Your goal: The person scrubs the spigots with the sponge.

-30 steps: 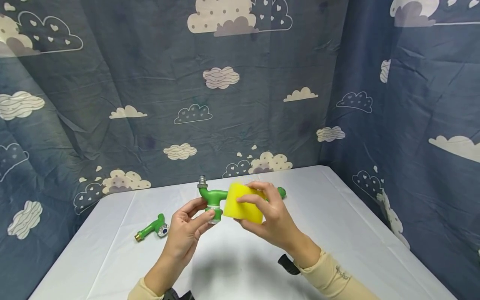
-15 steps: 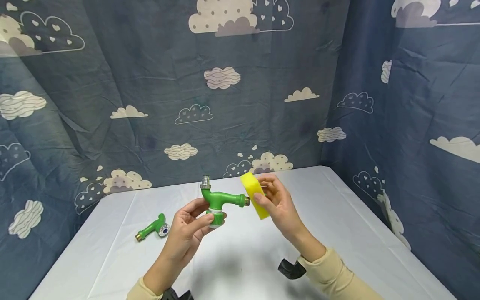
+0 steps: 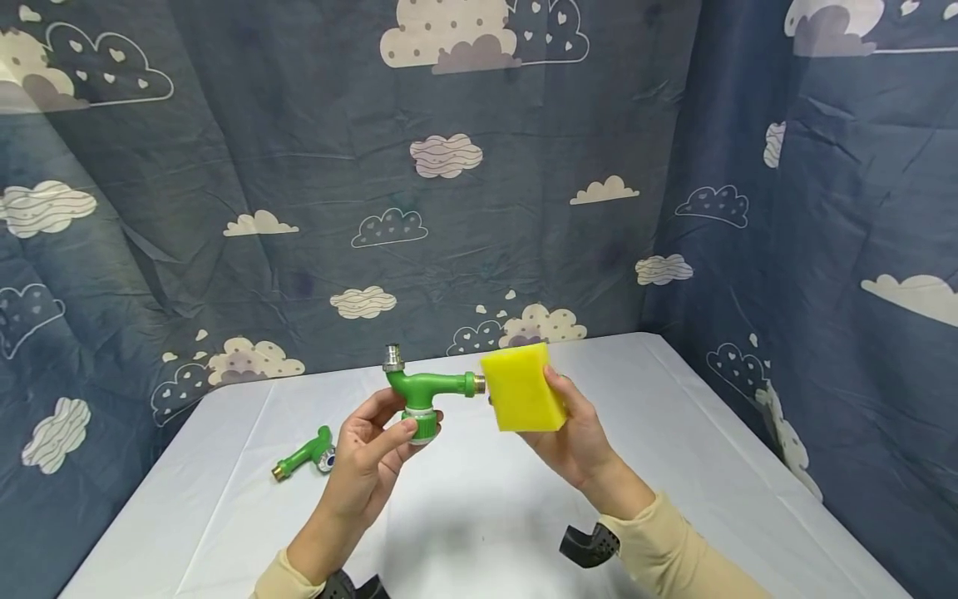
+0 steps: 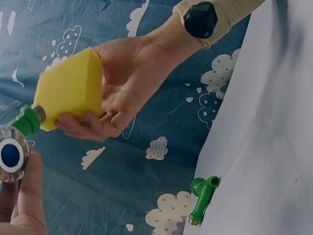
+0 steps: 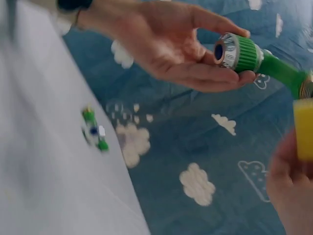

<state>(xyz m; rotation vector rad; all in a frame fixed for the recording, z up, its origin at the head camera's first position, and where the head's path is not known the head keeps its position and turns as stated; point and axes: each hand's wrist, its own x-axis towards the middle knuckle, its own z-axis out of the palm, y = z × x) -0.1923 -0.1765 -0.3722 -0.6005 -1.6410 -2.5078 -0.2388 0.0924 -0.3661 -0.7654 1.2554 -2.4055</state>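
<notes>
Green tap, head view: knob pinched in my left hand, threaded end beside yellow sponge gripped in my right hand. Left wrist: tap-sponge contact unclear. Right wrist: my left thumb, fingers flank knob.

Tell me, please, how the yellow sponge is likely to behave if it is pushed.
The yellow sponge looks like foam, so it is probably light and soft. It stands out straight from the right hand, so it likely won't flop. Its flat faces suggest it would slide, not roll.

Cloud-patterned blue cloth hangs behind a white-covered table.
</notes>
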